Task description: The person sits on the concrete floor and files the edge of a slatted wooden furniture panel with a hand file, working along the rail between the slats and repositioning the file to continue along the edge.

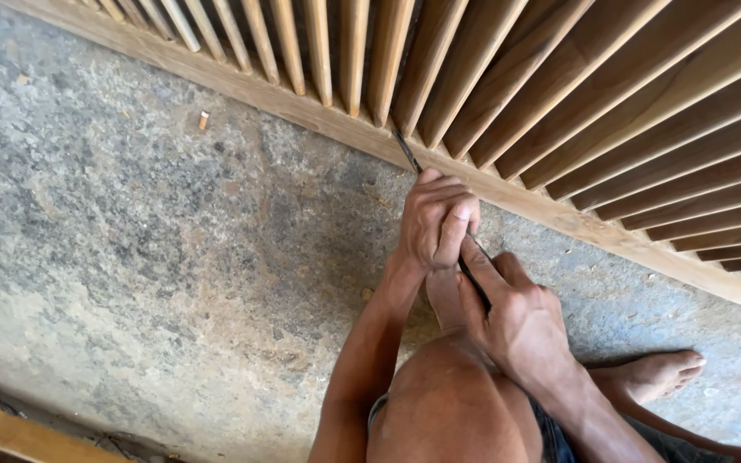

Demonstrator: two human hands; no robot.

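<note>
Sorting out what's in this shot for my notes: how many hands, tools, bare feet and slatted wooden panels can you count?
Hands: 2, left hand and right hand
Thin dark tool, held by both hands: 1
Bare foot: 1
Slatted wooden panel: 1
Total: 5

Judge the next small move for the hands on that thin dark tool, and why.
Probably a short push forward: both the left hand and right hand grip the thin dark tool, whose tip sits in the gap between two slats at the bottom rail.
</note>
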